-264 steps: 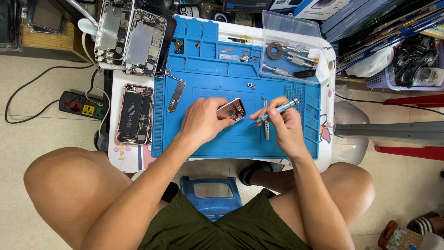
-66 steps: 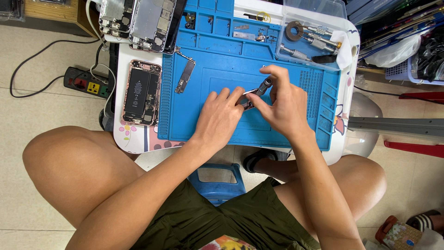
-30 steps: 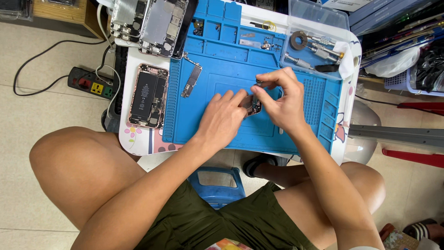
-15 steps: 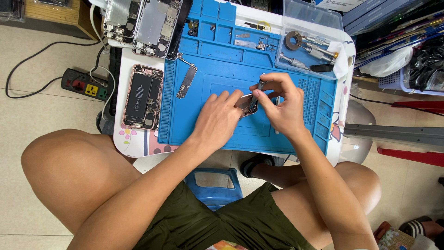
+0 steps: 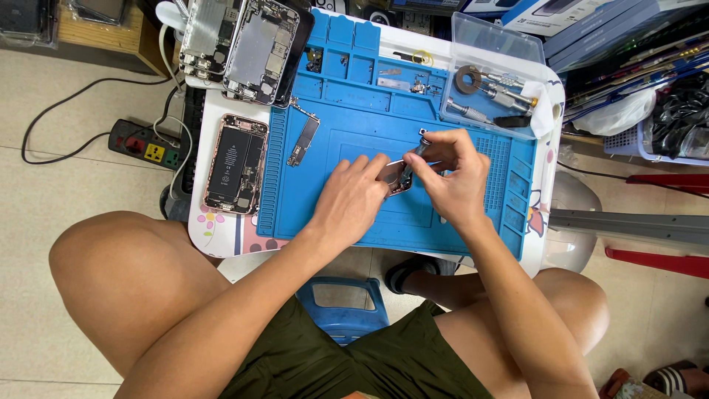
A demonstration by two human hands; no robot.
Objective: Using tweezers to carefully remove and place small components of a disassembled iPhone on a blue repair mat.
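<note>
A small metal part (image 5: 394, 179) sits between the two hands, over the middle of the blue work mat (image 5: 354, 111). The left hand (image 5: 353, 198) pinches it from the left, fingers curled narrowly around its near edge. The right hand (image 5: 454, 174) closes on a slim screwdriver (image 5: 413, 159), whose tip meets the part from the right and far side. Left of the mat lies an opened phone (image 5: 236, 164); a loose circuit board (image 5: 303, 140) rests on the mat's left part. At the far right stands a clear tray (image 5: 493, 50) of tools.
</note>
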